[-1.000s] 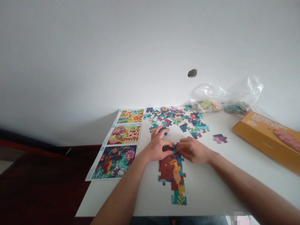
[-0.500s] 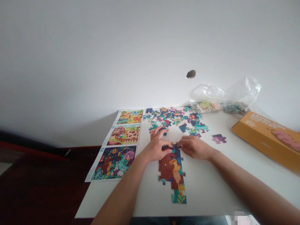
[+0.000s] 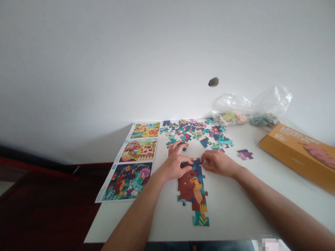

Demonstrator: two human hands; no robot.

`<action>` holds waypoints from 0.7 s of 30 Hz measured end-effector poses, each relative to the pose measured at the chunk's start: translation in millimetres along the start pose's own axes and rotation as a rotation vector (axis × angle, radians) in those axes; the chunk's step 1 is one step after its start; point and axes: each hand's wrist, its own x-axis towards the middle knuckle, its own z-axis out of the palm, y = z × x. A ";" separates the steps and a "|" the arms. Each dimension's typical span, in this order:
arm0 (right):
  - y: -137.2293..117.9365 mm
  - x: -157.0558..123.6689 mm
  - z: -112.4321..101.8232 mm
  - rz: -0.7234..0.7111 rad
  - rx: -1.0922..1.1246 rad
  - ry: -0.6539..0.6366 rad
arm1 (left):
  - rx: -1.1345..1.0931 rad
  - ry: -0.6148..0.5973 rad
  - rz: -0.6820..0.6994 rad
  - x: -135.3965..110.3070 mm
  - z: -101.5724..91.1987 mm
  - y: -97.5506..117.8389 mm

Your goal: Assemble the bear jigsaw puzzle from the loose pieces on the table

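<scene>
A partly joined jigsaw strip (image 3: 193,195) showing a brown bear lies on the white table (image 3: 235,209) in front of me. My left hand (image 3: 176,162) rests on the strip's top left edge, fingers spread and pressing down. My right hand (image 3: 218,162) sits at the top right, its fingertips pinched on a dark blue puzzle piece (image 3: 197,161) at the strip's upper end. Behind both hands lies a scatter of loose puzzle pieces (image 3: 196,132).
A picture sheet (image 3: 133,160) with three coloured scenes lies at the left. A lone purple piece (image 3: 244,154) sits to the right. Two clear plastic bags (image 3: 251,111) of pieces stand by the wall. An orange box (image 3: 300,153) lies at the far right.
My right hand has drawn slightly right, uncovering the dark blue piece at the strip's top. The left hand has barely moved.
</scene>
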 end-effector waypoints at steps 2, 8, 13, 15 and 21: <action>1.1 0.0 -1.7 0.008 -0.008 0.004 | 0.001 0.000 0.008 -0.4 0.5 -0.3; 4.2 -0.2 -7.2 0.023 -0.009 0.006 | 0.002 0.001 0.010 0.0 0.1 0.2; 4.3 -0.1 -7.0 0.017 -0.009 0.019 | -0.007 0.004 0.009 0.1 0.0 -0.1; 4.1 0.0 -7.4 0.016 -0.014 0.018 | -0.008 0.006 0.008 0.1 -0.2 0.0; 6.4 -0.5 -8.3 0.019 -0.018 0.013 | -0.009 0.010 0.005 0.4 -1.8 0.8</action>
